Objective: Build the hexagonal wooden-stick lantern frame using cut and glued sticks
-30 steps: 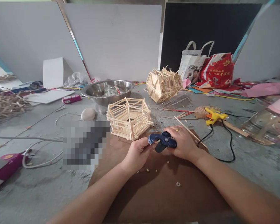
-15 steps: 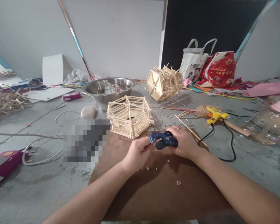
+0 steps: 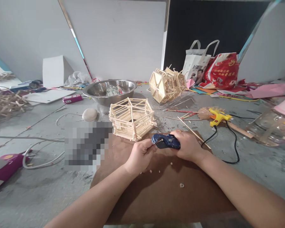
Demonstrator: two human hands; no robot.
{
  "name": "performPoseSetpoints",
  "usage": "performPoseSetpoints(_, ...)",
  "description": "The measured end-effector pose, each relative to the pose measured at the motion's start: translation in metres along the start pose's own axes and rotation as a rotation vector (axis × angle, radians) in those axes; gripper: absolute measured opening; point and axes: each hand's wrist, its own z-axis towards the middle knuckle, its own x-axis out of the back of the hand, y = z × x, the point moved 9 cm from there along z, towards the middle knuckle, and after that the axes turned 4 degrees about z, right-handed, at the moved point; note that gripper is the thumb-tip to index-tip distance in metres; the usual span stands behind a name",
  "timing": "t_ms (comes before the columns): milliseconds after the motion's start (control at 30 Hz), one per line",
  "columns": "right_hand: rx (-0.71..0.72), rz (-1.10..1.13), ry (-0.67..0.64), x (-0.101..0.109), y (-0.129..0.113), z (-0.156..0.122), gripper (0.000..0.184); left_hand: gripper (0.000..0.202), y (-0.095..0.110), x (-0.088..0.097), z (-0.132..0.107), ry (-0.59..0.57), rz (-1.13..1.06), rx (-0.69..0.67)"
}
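Observation:
In my right hand [image 3: 188, 144] is a dark blue hand cutter [image 3: 172, 141], its curved jaw pointing left and a black part beneath it. The fingers wrap round its body. My left hand [image 3: 141, 153] is closed in a pinch right at the jaw's tip; what lies between its fingers is hidden. Both hands are above a brown board [image 3: 166, 199] with several small pale chips on it. Just behind my left hand, an open six-sided frame of thin wooden sticks [image 3: 133, 120] rests at the board's far edge.
A second stick structure [image 3: 167, 85] stands farther back, beside a steel bowl [image 3: 109, 101]. To the right lie a yellow glue gun [image 3: 219, 117] with a black cord and a clear plastic bottle [image 3: 263, 126]. A white stone [image 3: 89, 114] and purple power strip [image 3: 7, 171] are left.
The cutter's black lower part has swung up closer to its curved blue jaw. Both hands have stayed almost in place.

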Motion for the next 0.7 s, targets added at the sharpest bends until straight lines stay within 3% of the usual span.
performPoseSetpoints(700,-0.104,-0.103,-0.039,-0.0040,0.0049,-0.0011,0.021,0.024,-0.0042,0.0043,0.0008,0.046,0.019,0.057)
